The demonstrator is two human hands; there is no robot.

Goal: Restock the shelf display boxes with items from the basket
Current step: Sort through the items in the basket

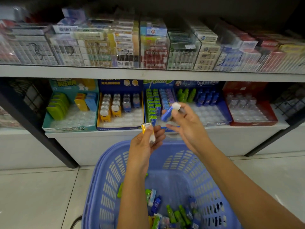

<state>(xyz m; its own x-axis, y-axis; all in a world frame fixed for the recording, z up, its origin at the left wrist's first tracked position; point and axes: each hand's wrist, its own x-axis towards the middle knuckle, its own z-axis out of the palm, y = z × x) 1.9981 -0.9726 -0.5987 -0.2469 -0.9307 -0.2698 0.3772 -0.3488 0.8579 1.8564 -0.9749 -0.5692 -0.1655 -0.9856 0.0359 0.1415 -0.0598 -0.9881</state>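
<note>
Now, mid-frame, right hand [186, 123] pinches a blue item [166, 114] toward the boxes [118, 103]; left hand [145, 142] clamps a yellow item [146, 128] above the basket [102, 179], likely queued.

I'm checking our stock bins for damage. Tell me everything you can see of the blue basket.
The basket is blue plastic with a rounded rim and walls pierced by rows of slots; it looks intact. It stands on the tiled floor before the shelf. Small green, blue and yellow items lie at its bottom. The left forearm and right forearm reach over it.
</note>
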